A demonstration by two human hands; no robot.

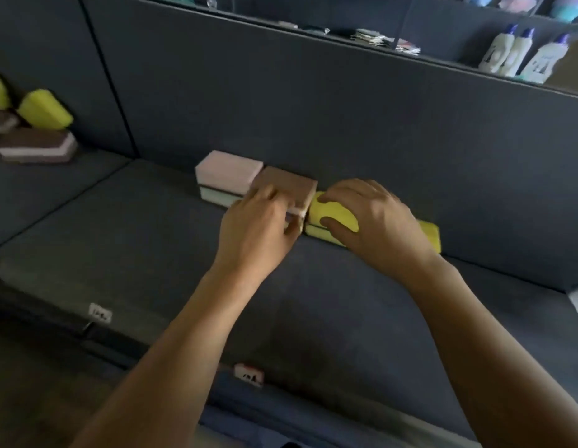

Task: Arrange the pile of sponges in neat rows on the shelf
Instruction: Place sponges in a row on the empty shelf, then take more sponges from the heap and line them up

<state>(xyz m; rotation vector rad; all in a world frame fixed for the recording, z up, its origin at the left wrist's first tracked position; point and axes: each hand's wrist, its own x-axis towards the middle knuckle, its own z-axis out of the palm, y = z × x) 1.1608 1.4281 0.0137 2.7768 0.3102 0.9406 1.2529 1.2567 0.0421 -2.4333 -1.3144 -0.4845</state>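
A row of sponges runs along the back wall of the dark grey shelf point(151, 240). A pale pink sponge point(227, 171) lies on a light green one at the row's left end. Beside it my left hand point(258, 227) grips a brown-topped sponge point(286, 184) at its front corner. To its right, my right hand point(375, 218) grips a yellow sponge point(332, 211) that sits on another yellow sponge point(430, 236). A loose pile of yellow sponges point(45, 109) and brown-and-white sponges point(35, 147) lies at the far left.
An upper shelf at the back right carries white bottles with blue caps point(520, 56) and some small packets point(375, 38). Price labels point(248, 375) are fixed on the shelf's front edge. A vertical divider line point(106, 79) splits the back wall.
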